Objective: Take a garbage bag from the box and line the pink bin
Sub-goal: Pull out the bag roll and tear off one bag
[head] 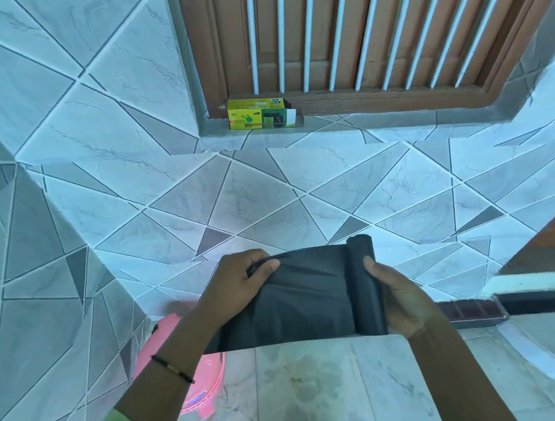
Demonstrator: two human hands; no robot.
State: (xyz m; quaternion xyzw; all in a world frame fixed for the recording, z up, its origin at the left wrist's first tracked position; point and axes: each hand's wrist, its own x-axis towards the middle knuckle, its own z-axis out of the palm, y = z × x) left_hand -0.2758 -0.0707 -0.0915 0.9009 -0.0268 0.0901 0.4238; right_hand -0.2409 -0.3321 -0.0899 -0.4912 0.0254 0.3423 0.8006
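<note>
A roll of black garbage bags [365, 283] is partly unrolled between my hands, low in the middle of the view. My right hand [402, 300] grips the rolled part. My left hand [238, 280] pinches the free end of the unrolled black bag [302, 294], which stretches flat between both hands. The yellow and green bag box [260, 114] lies on the window ledge, far above my hands, its right end flap open. The pink bin [196, 376] stands on the floor at lower left, mostly hidden behind my left forearm.
Patterned tiles cover the wall ahead and on the left. A brown wooden window with white bars [371, 30] sits above the ledge. A white curved fixture [546, 355] shows at the lower right. Pale floor tiles [317, 390] lie below my hands.
</note>
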